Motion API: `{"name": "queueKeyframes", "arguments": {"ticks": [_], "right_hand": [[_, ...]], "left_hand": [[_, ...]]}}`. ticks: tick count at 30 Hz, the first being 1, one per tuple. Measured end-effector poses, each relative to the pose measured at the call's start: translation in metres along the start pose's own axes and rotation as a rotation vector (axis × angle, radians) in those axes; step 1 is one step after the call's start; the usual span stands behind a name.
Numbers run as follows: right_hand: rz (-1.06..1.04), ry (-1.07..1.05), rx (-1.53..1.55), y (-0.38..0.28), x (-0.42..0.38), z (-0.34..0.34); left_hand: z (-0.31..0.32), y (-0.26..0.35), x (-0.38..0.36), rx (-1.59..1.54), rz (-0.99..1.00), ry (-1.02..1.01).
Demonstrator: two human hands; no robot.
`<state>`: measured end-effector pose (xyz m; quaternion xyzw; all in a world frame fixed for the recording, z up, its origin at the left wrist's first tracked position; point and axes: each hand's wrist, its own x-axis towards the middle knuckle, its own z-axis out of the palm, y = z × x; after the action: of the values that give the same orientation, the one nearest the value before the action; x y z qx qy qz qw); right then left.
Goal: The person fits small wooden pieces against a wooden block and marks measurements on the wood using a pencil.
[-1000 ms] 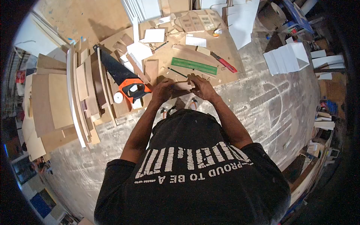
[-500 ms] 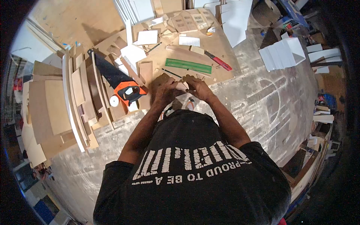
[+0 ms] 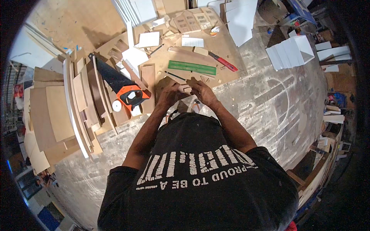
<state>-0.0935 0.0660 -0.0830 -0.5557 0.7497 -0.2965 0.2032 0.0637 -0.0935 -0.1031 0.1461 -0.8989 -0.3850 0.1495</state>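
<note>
Close in front of my chest, both hands hold one small pale wooden piece (image 3: 185, 89). My left hand (image 3: 169, 93) is closed on its left side. On the other side, my right hand (image 3: 202, 91) grips it with bent fingers; the fingertips partly hide the piece. Just beyond my hands lie a dark pencil (image 3: 175, 75) and a green ruler (image 3: 192, 67). A red utility knife (image 3: 223, 61) rests to the right of the ruler. Left of my hands is a handsaw (image 3: 133, 96) with an orange and black handle, lying by the boards.
Stacked wooden boards (image 3: 58, 111) stand on the left. White card pieces (image 3: 149, 39) and small wooden house fronts (image 3: 187, 22) lie farther back on the wooden work board (image 3: 235, 57). A folded white piece (image 3: 291, 54) sits on the scuffed grey surface (image 3: 266, 104) at right.
The held wooden piece has turned slightly between my fingers, and both hands have shifted a little. The view has moved slightly; the tools stay in place.
</note>
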Motion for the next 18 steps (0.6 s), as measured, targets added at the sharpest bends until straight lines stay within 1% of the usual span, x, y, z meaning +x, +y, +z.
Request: {"name": "queueKeyframes", "arguments": {"ticks": [2, 5, 8, 11, 14, 17, 18], "right_hand": [[-0.153, 0.125, -0.047, 0.019, 0.002, 0.016], [0.194, 0.058, -0.028, 0.015, -0.004, 0.008], [0.245, 0.16, 0.073, 0.039, -0.004, 0.03], [0.192, 0.12, 0.115, 0.004, -0.002, 0.009], [0.119, 0.093, 0.085, 0.007, -0.001, 0.017], [0.063, 0.12, 0.236, 0.02, -0.002, 0.032], [0.07, 0.115, 0.238, 0.019, -0.002, 0.032]], "left_hand": [[-0.007, 0.005, 0.0, -0.031, 0.02, 0.019], [-0.002, -0.005, 0.0, 0.061, 0.002, -0.023], [0.0, -0.011, -0.001, 0.041, 0.012, 0.002], [-0.002, -0.013, 0.0, 0.017, 0.017, -0.001], [-0.007, -0.011, 0.001, -0.007, 0.043, -0.029], [-0.007, -0.012, 0.001, 0.004, 0.084, -0.022], [-0.008, -0.011, 0.002, -0.011, 0.066, -0.019]]}}
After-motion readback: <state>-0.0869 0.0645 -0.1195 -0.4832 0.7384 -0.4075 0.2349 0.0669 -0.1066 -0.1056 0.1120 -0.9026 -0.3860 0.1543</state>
